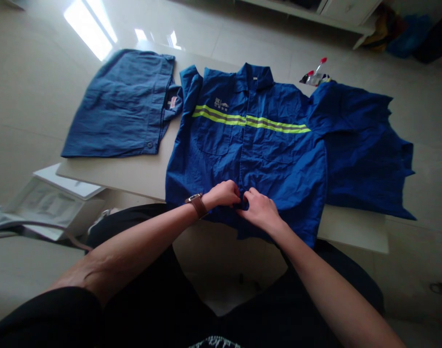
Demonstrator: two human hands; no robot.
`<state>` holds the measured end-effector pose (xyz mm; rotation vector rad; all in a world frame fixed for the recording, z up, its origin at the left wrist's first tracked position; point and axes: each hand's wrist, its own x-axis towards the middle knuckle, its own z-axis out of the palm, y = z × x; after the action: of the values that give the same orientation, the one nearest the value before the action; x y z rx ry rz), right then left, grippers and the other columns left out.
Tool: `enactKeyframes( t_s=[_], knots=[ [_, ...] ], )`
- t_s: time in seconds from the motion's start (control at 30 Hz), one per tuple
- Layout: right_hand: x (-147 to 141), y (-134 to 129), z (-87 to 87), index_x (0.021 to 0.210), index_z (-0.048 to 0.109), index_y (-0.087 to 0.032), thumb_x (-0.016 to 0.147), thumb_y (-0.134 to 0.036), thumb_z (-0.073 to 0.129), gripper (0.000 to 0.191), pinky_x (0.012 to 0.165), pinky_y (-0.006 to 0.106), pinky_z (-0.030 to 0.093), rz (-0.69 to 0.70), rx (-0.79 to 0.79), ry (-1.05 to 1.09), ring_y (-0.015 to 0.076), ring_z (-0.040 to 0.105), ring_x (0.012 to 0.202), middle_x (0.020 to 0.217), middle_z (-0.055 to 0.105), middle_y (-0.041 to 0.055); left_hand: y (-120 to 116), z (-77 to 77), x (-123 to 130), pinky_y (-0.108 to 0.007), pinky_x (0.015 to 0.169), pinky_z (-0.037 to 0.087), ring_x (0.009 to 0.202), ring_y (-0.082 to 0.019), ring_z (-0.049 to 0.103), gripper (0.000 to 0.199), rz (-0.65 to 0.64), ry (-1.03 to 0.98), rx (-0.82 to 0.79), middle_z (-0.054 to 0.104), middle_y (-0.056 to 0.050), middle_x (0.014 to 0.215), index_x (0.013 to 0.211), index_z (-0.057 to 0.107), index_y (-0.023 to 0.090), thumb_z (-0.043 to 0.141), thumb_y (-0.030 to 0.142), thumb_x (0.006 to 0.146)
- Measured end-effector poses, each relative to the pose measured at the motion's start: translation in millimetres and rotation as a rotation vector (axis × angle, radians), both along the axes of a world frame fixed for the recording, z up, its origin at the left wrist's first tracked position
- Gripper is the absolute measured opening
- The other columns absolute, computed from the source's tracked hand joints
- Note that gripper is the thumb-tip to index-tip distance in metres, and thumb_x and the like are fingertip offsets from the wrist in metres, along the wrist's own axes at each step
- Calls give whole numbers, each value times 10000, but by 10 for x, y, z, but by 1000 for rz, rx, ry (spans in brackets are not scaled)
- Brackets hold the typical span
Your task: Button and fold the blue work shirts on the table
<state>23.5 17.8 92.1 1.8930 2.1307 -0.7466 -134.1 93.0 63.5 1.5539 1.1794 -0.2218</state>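
A blue work jacket (279,145) with a yellow-green reflective stripe lies front up across a low table, its collar away from me. At the lower middle of its front placket, my left hand (225,193), with a watch on the wrist, is closed on the fabric. Just right of it, my right hand (260,208) pinches the same front edge. The fingertips of both hands are close together. The jacket's lower hem hangs over the table's near edge.
On the table's (123,176) left part lies a folded greyish-blue garment (123,106). More dark blue cloth (366,150) spreads over the right end. Bottles with red caps (318,70) stand behind it. A white box (47,200) is at the lower left, a white cabinet (315,14) at the back.
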Motion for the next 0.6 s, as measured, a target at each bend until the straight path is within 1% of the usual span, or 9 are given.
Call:
enactKeyframes(
  t_s=[0.1,0.17,0.23,0.3,0.37,0.4,0.53,0.6],
  knots=[
    [0,-11,-34,1023,698,-217,934,-308,597,164,692,304,404,17,-5,-15,207,676,911,1151,658,77,2,-19,-5,-201,588,488,670,-151,720,187,-15,8,-6,766,-16,738,929,770,181,712,172,752],
    [47,13,-61,959,696,-220,939,-249,552,148,710,295,402,-7,-22,40,191,661,892,1104,665,66,-5,-20,-8,-202,603,485,683,-147,711,229,-33,17,26,768,-9,757,951,771,186,751,182,723],
    [118,57,-88,897,672,-215,914,-209,547,127,742,284,405,-48,-37,158,183,640,896,1025,669,50,-19,-5,-10,-205,608,471,708,-147,700,259,-40,14,96,772,-8,797,940,772,197,819,246,691],
    [191,106,-107,838,627,-208,871,-179,549,89,767,278,404,-91,-34,302,179,614,890,934,657,32,-35,23,-8,-216,605,453,729,-154,689,302,-25,-3,175,773,-18,830,904,770,201,873,360,669],
    [249,148,-108,792,579,-209,840,-178,544,67,760,278,396,-135,-26,424,173,583,845,850,630,12,-49,58,0,-231,610,442,739,-162,681,322,-1,-30,232,772,-27,840,868,772,200,876,443,685],
    [272,164,-102,778,563,-211,829,-189,542,60,746,279,390,-157,-26,471,169,565,815,817,615,1,-53,74,6,-236,619,443,744,-164,681,300,7,-48,251,772,-29,838,858,776,200,862,446,709],
    [341,208,-67,736,544,-217,788,-252,558,64,697,278,359,-227,-74,576,159,506,734,717,562,-32,-51,111,34,-237,648,447,757,-157,681,130,-5,-130,278,777,-19,831,875,805,205,796,281,769],
    [373,229,-63,714,543,-216,767,-275,574,85,684,279,348,-253,-95,588,158,495,718,688,544,-38,-43,119,43,-239,646,443,750,-153,677,128,-19,-148,281,782,-17,838,895,817,203,770,218,777]
  ],
)
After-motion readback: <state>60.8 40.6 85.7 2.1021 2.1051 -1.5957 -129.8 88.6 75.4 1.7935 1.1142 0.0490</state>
